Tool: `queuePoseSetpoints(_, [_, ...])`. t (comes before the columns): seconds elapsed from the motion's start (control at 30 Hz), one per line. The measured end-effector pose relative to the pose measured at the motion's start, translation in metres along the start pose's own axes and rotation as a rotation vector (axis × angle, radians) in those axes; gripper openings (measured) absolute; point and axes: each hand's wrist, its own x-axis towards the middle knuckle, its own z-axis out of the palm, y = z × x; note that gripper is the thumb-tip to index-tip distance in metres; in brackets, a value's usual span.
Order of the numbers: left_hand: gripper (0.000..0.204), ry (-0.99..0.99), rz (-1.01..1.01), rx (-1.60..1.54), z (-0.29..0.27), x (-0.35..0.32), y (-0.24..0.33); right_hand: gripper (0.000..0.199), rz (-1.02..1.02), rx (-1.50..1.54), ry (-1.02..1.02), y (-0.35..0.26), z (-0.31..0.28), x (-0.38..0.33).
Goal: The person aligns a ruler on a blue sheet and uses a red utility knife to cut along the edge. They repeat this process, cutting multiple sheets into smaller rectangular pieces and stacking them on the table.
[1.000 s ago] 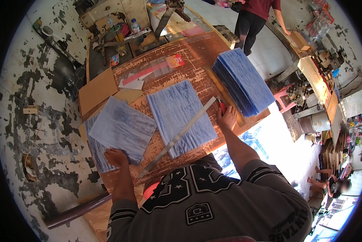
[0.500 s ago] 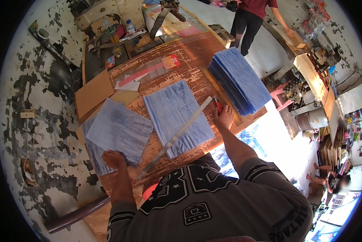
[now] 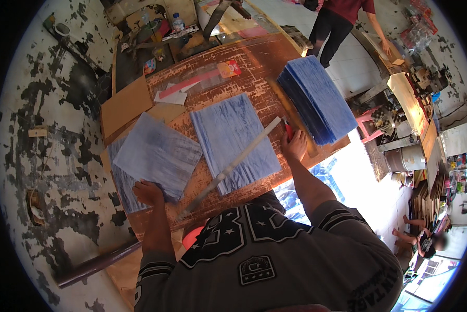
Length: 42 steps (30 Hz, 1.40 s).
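Note:
My left hand [image 3: 149,193] is closed on the near-left edge of a thin blue sheet [image 3: 160,156], which lies askew over other blue sheets [image 3: 123,190] at the table's left. A red-handled cutter [image 3: 289,131] is in the grip of my right hand [image 3: 295,147], near the table's right side; its blade is too small to make out. Between my hands rests a stack of blue streaked sheets [image 3: 225,130]. A long pale ruler [image 3: 238,161] crosses that stack diagonally, its far end close to the cutter.
A tall pile of blue sheets [image 3: 321,99] stands at the far right of the worn brown table [image 3: 254,67]. Brown cardboard [image 3: 127,109] and a clear plastic packet [image 3: 202,80] lie farther back. Beyond the table, a person in dark trousers [image 3: 333,31] stands by another bench.
The whole view has shifted slightly, so the table sits a little higher in it. Both hands, the sheets and the ruler keep nearly the same places relative to one another.

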Motion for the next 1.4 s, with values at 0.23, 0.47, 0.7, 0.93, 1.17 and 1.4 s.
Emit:
queuePoseSetpoints(0.23, [0.033,-0.033,-0.007,-0.017,0.001,0.000,0.001,0.044,-0.010,-0.018,0.015,-0.002,0.000,-0.001])
queuePoseSetpoints(0.47, [0.034,-0.031,-0.021,0.009,0.004,-0.001,-0.003,0.045,-0.017,-0.014,-0.011,-0.001,0.000,-0.001])
queuePoseSetpoints(0.7, [0.034,0.001,-0.008,0.006,0.007,-0.002,-0.001,0.045,-0.009,-0.047,0.020,0.004,0.009,-0.002])
queuePoseSetpoints(0.93, [0.035,-0.030,-0.009,0.031,0.008,-0.003,-0.002,0.046,-0.001,-0.022,-0.002,0.003,0.005,-0.001])
queuePoseSetpoints(1.17, [0.037,-0.017,-0.009,0.024,0.011,-0.004,0.001,0.046,0.003,-0.015,-0.016,0.003,0.003,0.001])
queuePoseSetpoints(1.4, [0.036,-0.030,-0.015,0.024,0.011,-0.001,-0.002,0.046,0.013,-0.035,-0.032,0.002,0.004,0.001])
